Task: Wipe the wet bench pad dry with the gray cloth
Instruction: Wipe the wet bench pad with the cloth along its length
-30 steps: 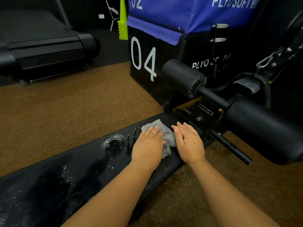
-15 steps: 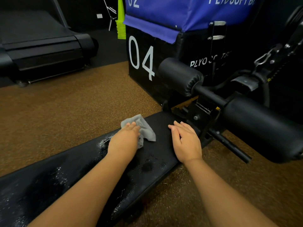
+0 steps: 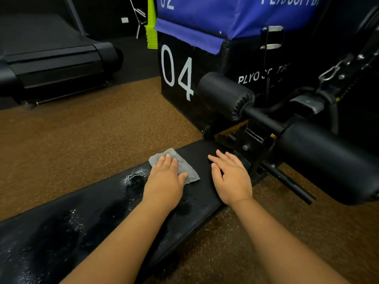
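A brown speckled gym floor [image 3: 86, 144] fills most of the view, with a black treadmill [image 3: 55, 60] at the far left and a black plyo box [image 3: 194, 78] marked "04" ahead, a blue box [image 3: 235, 15] stacked on it. A long black bench pad [image 3: 106, 203] runs diagonally in front of me, beaded with water toward its near end. Two black foam rollers [image 3: 328, 160] stand at its far end. My right hand [image 3: 231, 179] lies flat and open on the pad's dry end. My left hand [image 3: 164, 181], fingers straight, presses the gray cloth [image 3: 184, 167] onto the pad beside a small puddle [image 3: 134, 178].
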The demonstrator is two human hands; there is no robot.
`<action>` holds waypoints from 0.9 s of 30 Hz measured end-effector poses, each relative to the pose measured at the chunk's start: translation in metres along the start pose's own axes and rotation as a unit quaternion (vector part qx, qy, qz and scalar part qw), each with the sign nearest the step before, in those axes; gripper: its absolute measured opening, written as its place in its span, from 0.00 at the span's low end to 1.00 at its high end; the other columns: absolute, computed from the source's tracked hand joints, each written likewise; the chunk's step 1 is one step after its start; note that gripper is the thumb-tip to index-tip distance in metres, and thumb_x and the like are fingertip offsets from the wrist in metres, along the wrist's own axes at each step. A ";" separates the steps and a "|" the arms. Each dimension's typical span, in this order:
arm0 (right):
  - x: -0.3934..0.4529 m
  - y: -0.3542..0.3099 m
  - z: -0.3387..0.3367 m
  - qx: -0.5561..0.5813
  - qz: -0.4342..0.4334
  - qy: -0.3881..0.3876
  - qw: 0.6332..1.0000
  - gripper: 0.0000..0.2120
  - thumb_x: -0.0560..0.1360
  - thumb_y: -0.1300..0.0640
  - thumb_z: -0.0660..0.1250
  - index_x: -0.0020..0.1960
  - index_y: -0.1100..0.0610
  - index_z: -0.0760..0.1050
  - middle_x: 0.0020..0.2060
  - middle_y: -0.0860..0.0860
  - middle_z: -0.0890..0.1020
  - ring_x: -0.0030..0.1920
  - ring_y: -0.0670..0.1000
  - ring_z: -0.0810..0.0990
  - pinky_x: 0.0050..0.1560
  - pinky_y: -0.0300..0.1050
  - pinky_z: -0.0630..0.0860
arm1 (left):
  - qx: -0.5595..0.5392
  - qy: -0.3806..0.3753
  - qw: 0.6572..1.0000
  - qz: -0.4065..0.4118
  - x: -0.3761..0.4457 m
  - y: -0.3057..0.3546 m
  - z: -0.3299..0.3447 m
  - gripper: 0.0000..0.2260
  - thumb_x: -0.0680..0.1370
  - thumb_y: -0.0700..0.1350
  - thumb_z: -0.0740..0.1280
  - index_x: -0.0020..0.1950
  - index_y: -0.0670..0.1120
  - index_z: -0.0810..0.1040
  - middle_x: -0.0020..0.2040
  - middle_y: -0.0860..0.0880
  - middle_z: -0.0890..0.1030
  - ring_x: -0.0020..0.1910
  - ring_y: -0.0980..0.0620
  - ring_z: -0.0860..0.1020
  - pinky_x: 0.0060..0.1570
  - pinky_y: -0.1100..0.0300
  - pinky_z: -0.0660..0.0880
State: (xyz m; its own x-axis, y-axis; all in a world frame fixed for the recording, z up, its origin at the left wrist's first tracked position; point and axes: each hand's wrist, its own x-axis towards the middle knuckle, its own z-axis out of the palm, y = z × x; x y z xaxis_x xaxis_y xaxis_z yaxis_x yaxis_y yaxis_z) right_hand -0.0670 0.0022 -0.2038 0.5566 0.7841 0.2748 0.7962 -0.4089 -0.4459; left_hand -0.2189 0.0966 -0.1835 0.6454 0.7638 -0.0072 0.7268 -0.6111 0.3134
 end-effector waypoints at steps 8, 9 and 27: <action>0.000 -0.001 0.001 0.004 0.012 0.000 1.000 0.17 0.79 0.50 0.55 0.66 0.44 0.72 0.69 0.43 0.70 0.71 0.44 0.58 0.67 0.33 0.48 | 0.007 -0.040 0.998 0.038 -0.033 -0.005 0.005 0.21 0.83 0.46 0.51 0.77 0.46 0.56 0.78 0.50 0.53 0.77 0.50 0.50 0.75 0.57 0.48; 0.000 -0.001 0.000 0.005 0.013 -0.001 1.000 0.17 0.79 0.50 0.55 0.66 0.44 0.72 0.69 0.43 0.70 0.71 0.44 0.58 0.67 0.33 0.48 | -0.006 -0.039 0.999 0.033 -0.030 -0.006 0.005 0.21 0.83 0.46 0.52 0.76 0.47 0.58 0.78 0.49 0.55 0.77 0.51 0.52 0.74 0.58 0.50; 0.000 0.004 0.004 0.021 0.011 0.008 1.000 0.17 0.79 0.51 0.55 0.66 0.45 0.73 0.69 0.43 0.70 0.71 0.45 0.60 0.69 0.38 0.55 | 0.031 0.005 0.999 -0.045 0.006 0.001 -0.002 0.17 0.82 0.41 0.57 0.72 0.45 0.66 0.73 0.47 0.66 0.72 0.49 0.63 0.64 0.54 0.66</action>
State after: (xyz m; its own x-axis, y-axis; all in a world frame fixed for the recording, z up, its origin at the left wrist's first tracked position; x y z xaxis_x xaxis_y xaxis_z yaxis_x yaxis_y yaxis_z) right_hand -0.0644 0.0024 -0.2092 0.5786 0.7667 0.2784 0.7728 -0.4061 -0.4877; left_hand -0.2147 0.1008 -0.1809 0.5751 0.8178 -0.0234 0.7948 -0.5517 0.2530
